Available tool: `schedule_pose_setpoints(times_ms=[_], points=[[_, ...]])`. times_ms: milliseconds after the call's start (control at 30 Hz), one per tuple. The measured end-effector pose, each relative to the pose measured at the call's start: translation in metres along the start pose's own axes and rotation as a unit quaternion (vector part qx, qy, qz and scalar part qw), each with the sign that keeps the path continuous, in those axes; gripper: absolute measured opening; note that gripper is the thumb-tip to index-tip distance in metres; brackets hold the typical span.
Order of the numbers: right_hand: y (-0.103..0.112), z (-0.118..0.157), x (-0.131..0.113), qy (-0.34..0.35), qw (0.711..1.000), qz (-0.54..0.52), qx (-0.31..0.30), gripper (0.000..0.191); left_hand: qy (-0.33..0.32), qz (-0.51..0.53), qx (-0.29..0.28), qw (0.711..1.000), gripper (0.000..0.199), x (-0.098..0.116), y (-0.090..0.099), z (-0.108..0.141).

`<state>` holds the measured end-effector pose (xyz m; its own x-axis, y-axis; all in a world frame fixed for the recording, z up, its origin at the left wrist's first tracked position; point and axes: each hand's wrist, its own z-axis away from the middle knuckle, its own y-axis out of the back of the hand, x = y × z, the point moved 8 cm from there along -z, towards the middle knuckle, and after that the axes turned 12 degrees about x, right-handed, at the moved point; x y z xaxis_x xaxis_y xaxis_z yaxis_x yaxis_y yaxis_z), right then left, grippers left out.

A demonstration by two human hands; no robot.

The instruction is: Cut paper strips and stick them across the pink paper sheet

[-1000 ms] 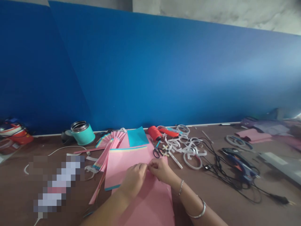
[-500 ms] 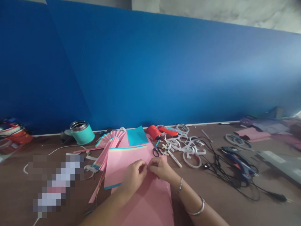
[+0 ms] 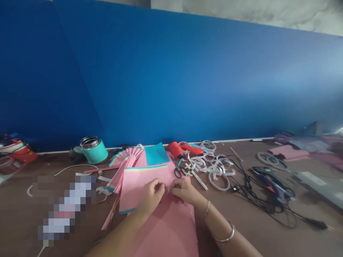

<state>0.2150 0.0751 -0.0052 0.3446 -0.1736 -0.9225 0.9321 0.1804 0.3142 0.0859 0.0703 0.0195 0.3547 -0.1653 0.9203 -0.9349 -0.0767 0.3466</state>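
Over the pink paper [image 3: 166, 228], my left hand [image 3: 152, 194] has its thumb and forefinger pressed together. A small gap away, my right hand [image 3: 185, 191] pinches in the same way, fingertips towards the left. Whatever lies between the fingertips is too small to make out. A pink sheet with blue and yellow edge strips [image 3: 139, 180] lies beneath the left hand. Beyond the hands are a blue paper piece [image 3: 157, 154] and dark-handled scissors [image 3: 178, 172]. Pleated pink paper [image 3: 123, 169] spreads to the left of the sheet.
A red thread spool [image 3: 175, 150] and curled white strips [image 3: 206, 162] lie behind the right hand. Black cables [image 3: 249, 191] and a glue gun [image 3: 274, 187] are further right. At left stand a turquoise container [image 3: 94, 150] and a pixelated object [image 3: 69, 208]. A blue panel [image 3: 171, 78] rises behind.
My two hands have moved slightly apart, leaving a wider gap between the fingertips. Both stay pinched above the pink paper.
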Motion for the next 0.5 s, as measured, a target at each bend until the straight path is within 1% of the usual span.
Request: schedule_pose_setpoints(times_ms=[100, 167, 267, 333, 400, 433, 500], points=[[0.001, 0.000, 0.001, 0.005, 1.000, 0.006, -0.019, 0.010, 0.007, 0.020, 0.013, 1.000, 0.026, 0.002, 0.004, 0.000], [0.005, 0.000, 0.003, 0.006, 0.999, 0.019, -0.040, 0.008, 0.012, 0.037, 0.010, 0.999, 0.030, 0.003, 0.004, 0.001], [0.010, 0.005, 0.005, 0.009, 0.992, 0.061, -0.107, 0.008, 0.012, 0.062, -0.012, 0.998, 0.029, 0.007, 0.002, 0.002], [0.015, 0.008, 0.006, 0.013, 0.985, 0.092, -0.143, 0.012, 0.013, 0.078, -0.026, 0.997, 0.023, 0.009, 0.000, 0.005], [0.022, 0.009, 0.006, 0.016, 0.983, 0.118, -0.143, 0.017, 0.024, 0.095, -0.046, 0.994, 0.014, 0.010, -0.003, 0.007], [0.026, 0.009, 0.006, 0.017, 0.982, 0.128, -0.135, 0.018, 0.031, 0.103, -0.058, 0.992, 0.013, 0.010, -0.005, 0.009], [0.032, 0.008, 0.006, 0.015, 0.982, 0.140, -0.125, 0.018, 0.044, 0.119, -0.082, 0.989, 0.018, 0.010, -0.008, 0.012]])
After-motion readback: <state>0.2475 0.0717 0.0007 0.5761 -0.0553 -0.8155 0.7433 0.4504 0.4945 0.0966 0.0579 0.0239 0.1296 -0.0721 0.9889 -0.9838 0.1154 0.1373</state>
